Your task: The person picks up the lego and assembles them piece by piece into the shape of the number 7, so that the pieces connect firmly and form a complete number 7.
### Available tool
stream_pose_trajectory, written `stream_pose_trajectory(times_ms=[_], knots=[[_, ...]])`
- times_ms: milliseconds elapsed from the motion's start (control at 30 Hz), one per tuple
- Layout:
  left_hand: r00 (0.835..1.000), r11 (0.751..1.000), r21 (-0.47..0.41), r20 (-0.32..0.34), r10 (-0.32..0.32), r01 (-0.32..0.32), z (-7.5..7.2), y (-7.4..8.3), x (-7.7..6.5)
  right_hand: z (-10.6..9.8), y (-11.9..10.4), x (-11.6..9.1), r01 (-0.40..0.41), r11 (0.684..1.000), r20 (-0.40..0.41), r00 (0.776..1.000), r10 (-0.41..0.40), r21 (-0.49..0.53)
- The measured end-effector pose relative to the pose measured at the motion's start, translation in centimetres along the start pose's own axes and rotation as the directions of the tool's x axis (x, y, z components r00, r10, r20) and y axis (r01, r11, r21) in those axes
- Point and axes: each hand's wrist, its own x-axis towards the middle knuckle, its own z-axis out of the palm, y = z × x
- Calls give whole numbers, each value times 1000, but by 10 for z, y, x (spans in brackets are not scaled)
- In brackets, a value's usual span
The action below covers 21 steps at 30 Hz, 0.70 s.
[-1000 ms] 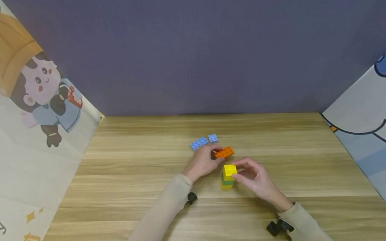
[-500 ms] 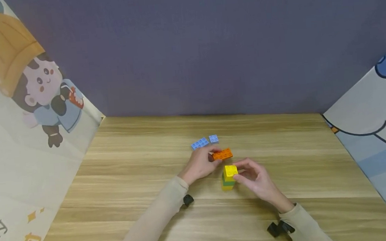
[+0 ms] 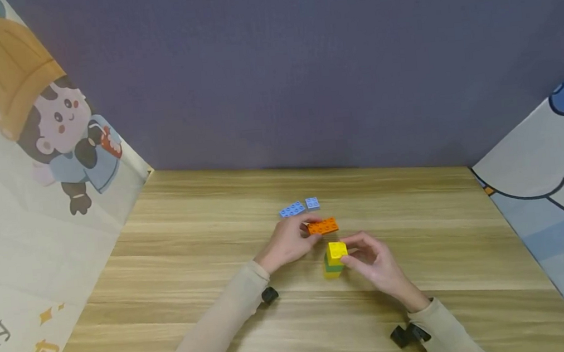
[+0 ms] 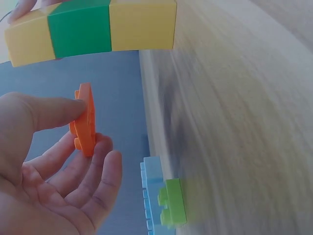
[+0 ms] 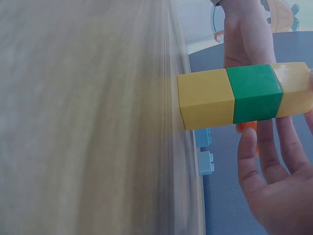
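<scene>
My left hand [image 3: 288, 242] pinches a flat orange toy brick [image 3: 323, 226] between thumb and fingers. In the left wrist view this orange brick [image 4: 87, 120] is off the tabletop, its studs towards the palm. Beside it on the table stands an upright tower of toy bricks: a yellow one at the bottom, a green one [image 5: 254, 93] in the middle and a yellow one [image 3: 337, 250] on top. With thumb and fingertips my right hand [image 3: 377, 265] holds the top yellow brick from the right.
Beyond the left hand lie a long light blue brick [image 3: 292, 209] and a small light blue brick [image 3: 312, 203]. A lime green brick [image 4: 173, 203] shows in the left wrist view. A dark wall panel [image 3: 293, 74] closes the wooden table's [image 3: 204, 205] back.
The left hand has drawn slightly back and to the left with the orange brick, which has turned a little. My right hand and the tower have hardly moved.
</scene>
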Motion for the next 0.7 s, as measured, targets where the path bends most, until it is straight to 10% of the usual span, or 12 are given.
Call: stream_pose_trajectory(times_ms=[700], knots=[[1000,999,-43,-20,22,-23,-11,6,-13,-3,4,0,5,1000,5,1000,-5,4]])
